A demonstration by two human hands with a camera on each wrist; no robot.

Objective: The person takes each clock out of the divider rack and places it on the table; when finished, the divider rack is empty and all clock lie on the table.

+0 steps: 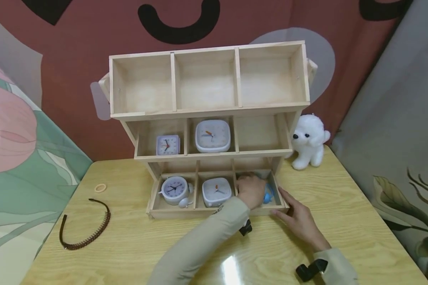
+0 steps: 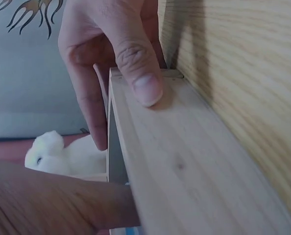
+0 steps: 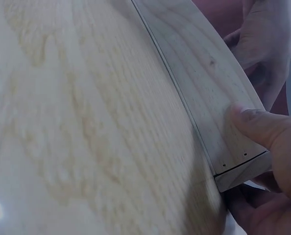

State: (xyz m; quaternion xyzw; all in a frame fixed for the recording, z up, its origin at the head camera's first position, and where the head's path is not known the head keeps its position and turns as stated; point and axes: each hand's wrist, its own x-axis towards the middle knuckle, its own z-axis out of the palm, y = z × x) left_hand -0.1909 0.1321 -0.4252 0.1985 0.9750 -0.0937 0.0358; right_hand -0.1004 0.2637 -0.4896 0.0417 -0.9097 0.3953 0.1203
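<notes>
In the head view my left hand [image 1: 250,189] reaches down into the right compartment of the lowest tier of a wooden organizer [image 1: 214,213]. Its fingers are hidden inside, so what they touch does not show. A blue object [image 1: 267,196], partly covered, lies beside that hand. At the tier's front right corner, my right hand [image 1: 299,217] grips the wood. The right wrist view shows its thumb [image 3: 255,125] on the front board [image 3: 199,73] and the fingers round the side. To the left sit a square white clock [image 1: 216,192] and a round white alarm clock [image 1: 174,189].
The middle tier holds a small purple clock [image 1: 168,145] and a larger white clock [image 1: 213,135]. A white plush dog [image 1: 308,138] sits at the right. A brown headband [image 1: 89,238] and a small ring [image 1: 100,188] lie on the wooden table [image 1: 128,253] at left.
</notes>
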